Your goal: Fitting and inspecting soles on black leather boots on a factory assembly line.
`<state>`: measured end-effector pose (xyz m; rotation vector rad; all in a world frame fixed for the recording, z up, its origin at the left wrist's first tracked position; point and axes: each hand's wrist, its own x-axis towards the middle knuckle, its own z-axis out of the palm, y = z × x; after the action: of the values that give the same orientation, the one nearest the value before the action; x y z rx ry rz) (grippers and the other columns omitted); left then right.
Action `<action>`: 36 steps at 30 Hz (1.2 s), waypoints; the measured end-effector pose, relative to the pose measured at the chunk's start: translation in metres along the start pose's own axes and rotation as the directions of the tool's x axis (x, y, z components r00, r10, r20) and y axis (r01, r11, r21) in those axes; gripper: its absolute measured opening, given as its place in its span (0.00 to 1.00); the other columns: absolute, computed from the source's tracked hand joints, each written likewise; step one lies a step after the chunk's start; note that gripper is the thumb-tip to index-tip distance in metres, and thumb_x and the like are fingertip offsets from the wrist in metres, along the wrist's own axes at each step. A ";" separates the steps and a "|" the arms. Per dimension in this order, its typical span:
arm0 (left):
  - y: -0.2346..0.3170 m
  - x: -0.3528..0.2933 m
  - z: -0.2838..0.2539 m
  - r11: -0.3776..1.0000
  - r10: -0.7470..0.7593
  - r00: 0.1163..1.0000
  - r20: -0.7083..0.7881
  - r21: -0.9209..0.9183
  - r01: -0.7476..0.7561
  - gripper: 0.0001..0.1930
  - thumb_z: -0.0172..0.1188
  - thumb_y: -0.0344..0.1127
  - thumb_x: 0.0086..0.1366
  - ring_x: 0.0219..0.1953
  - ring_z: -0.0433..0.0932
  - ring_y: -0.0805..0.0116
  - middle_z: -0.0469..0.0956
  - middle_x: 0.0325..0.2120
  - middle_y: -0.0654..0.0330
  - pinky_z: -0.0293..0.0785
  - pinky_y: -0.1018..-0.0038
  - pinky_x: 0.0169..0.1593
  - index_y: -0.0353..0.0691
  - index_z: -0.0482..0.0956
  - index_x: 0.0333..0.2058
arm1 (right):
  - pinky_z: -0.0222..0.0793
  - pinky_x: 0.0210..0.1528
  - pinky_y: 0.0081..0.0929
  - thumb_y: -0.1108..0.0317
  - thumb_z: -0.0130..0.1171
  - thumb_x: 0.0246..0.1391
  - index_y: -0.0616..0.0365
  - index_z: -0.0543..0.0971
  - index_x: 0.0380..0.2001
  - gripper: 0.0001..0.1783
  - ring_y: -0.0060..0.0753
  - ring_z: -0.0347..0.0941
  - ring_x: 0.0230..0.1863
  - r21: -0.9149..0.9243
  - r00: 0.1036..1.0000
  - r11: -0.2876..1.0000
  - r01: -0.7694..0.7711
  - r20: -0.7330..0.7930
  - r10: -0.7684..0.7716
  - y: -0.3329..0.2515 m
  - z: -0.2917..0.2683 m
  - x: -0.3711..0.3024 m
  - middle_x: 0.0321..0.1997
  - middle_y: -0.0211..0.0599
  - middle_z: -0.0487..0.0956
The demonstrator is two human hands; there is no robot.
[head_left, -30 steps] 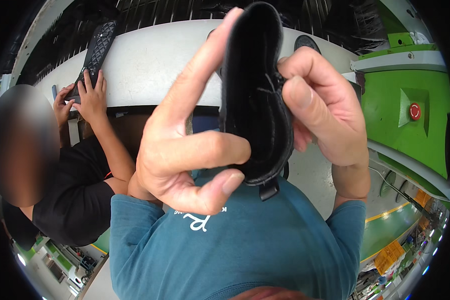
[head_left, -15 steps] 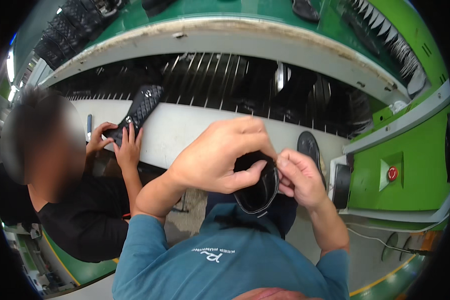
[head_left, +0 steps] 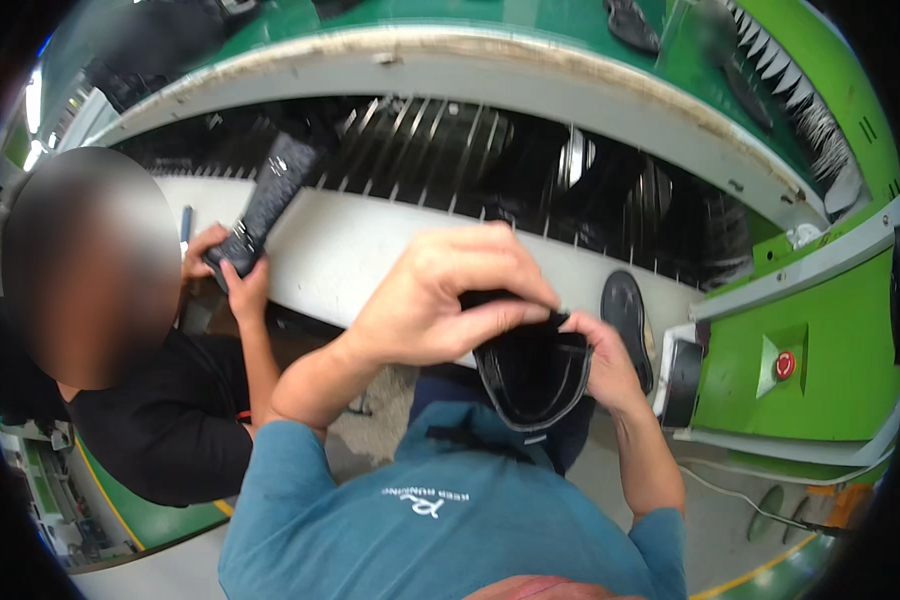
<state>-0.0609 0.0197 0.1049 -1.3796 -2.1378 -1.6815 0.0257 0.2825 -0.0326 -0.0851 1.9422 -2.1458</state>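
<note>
In front of my chest is a black boot (head_left: 530, 400), its open top facing up so its dark inside shows; the foot end is hidden below. My left hand (head_left: 455, 295) arches over the far rim, with thumb and fingers pinching the edge. Close by, my right hand (head_left: 608, 362) grips the right side of the same rim, its fingers partly hidden behind the boot wall. Both hands' fingertips nearly meet at the upper right of the opening.
At my left a co-worker in black holds a black quilted boot (head_left: 260, 205) over the white ledge (head_left: 370, 235). A dark shoe (head_left: 625, 320) lies to the right, near a green machine (head_left: 730, 400) with a red button (head_left: 785, 364). Beyond runs a green conveyor (head_left: 510, 18).
My right hand has shifted lower behind the rim, and the boot's opening has turned and widened toward me. The co-worker's boot has tilted, with their hands now nearer its foot.
</note>
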 end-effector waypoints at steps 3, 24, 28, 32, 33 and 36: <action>0.001 0.001 0.006 0.997 0.019 0.997 -0.076 0.078 -0.013 0.11 0.78 0.20 0.56 0.38 0.88 0.60 0.90 0.34 0.55 0.82 0.67 0.44 0.35 0.95 0.39 | 0.61 0.26 0.24 0.83 0.68 0.60 0.52 0.85 0.62 0.27 0.18 0.65 0.24 -0.489 0.837 0.744 0.455 -0.050 -0.545 -0.054 0.024 -0.014 0.27 0.22 0.68; 0.028 -0.003 -0.008 0.954 -0.301 0.951 0.075 0.025 0.300 0.16 0.75 0.27 0.67 0.51 0.87 0.59 0.88 0.49 0.45 0.82 0.64 0.59 0.30 0.87 0.53 | 0.65 0.24 0.29 0.79 0.70 0.26 0.58 0.87 0.38 0.26 0.31 0.68 0.20 -0.512 0.749 0.571 0.642 0.258 -0.611 -0.097 0.010 -0.038 0.27 0.33 0.75; -0.034 -0.015 0.059 0.906 -0.122 0.895 -0.428 -0.416 -0.075 0.35 0.50 0.61 0.85 0.41 0.85 0.64 0.88 0.39 0.47 0.79 0.72 0.47 0.25 0.85 0.51 | 0.73 0.48 0.25 0.75 0.68 0.55 0.66 0.73 0.67 0.35 0.20 0.74 0.34 -0.282 0.858 0.851 0.443 -0.142 -0.493 -0.081 0.025 -0.038 0.36 0.29 0.78; -0.073 -0.046 0.106 0.747 -0.470 0.869 -0.156 -0.595 0.297 0.44 0.29 0.68 0.86 0.31 0.77 0.62 0.82 0.30 0.50 0.76 0.66 0.42 0.31 0.80 0.38 | 0.75 0.60 0.26 0.74 0.68 0.72 0.62 0.66 0.76 0.34 0.24 0.77 0.52 0.015 0.943 0.983 0.182 -0.287 -0.170 -0.020 0.005 0.004 0.51 0.34 0.78; -0.073 -0.044 0.116 0.760 -0.374 0.906 -0.197 -0.626 0.177 0.42 0.29 0.67 0.87 0.28 0.74 0.62 0.79 0.26 0.52 0.74 0.64 0.41 0.34 0.78 0.33 | 0.76 0.63 0.27 0.70 0.68 0.74 0.61 0.65 0.76 0.35 0.25 0.77 0.57 0.012 0.941 0.978 0.207 -0.277 -0.196 0.022 -0.007 0.014 0.57 0.37 0.79; -0.041 -0.032 0.140 0.822 -0.146 0.937 -0.317 -0.567 -0.063 0.38 0.36 0.57 0.88 0.22 0.71 0.59 0.74 0.19 0.55 0.71 0.63 0.38 0.39 0.73 0.21 | 0.65 0.77 0.37 0.55 0.60 0.81 0.58 0.58 0.83 0.39 0.35 0.72 0.72 0.039 0.964 0.992 0.123 -0.241 -0.110 0.046 0.019 -0.002 0.64 0.45 0.78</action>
<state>-0.0098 0.1155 0.0023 -1.0095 -1.5351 -2.5003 0.0379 0.2609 -0.0754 0.0738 2.0513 -2.3805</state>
